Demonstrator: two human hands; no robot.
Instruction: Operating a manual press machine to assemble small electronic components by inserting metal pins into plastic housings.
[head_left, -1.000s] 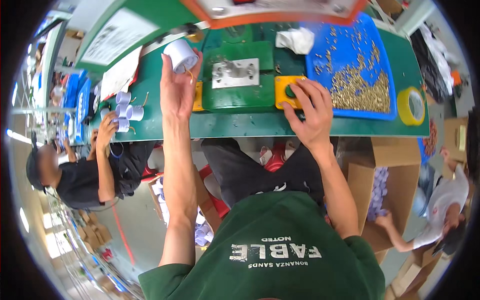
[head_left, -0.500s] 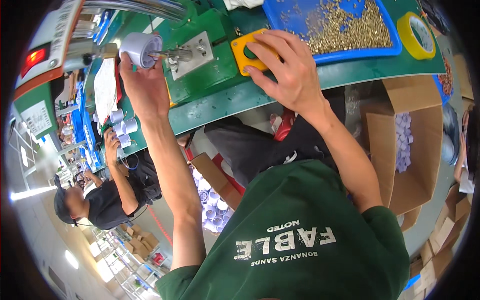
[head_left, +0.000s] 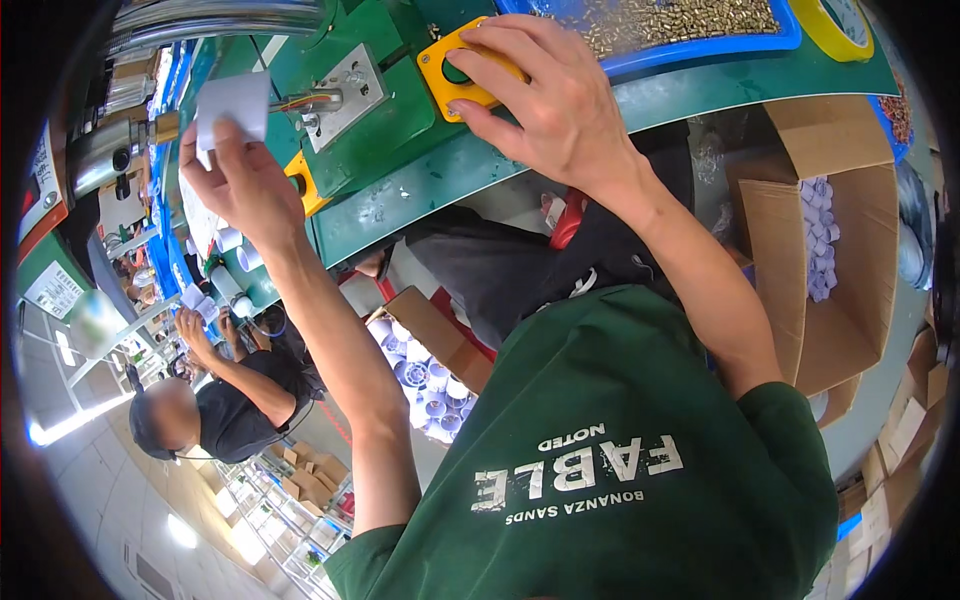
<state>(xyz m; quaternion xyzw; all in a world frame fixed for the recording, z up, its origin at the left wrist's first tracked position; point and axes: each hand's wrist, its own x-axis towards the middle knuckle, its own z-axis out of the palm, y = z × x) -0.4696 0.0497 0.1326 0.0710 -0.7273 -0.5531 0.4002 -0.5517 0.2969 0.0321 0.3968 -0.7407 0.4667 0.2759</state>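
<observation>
- Green bench-top curved across the upper part of the frame.
- Near the upper left, the left hand pinched a white cup between its digits; the cup was blurred.
- Half a second earlier the cup had shown its round end; now its side faced up, so it had been turned in the grip.
- Just right of the cup lay the end of a metal post, with a thin wire alongside. Cup and post looked closely lined up, though I could not tell whether they touched.
- Behind the post stood a metal plate on a green machine base.
- At the upper centre, the right hand had stayed over a yellow button box, fingers spread, nothing pinched; whether it was pressing was unclear.
- Beyond it, a blue tray held small brass pieces, beside a yellow tape roll.
- Farther left, a co-worker now held a white piece raised.
- More white cups filled part of a cardboard box at the right.
</observation>
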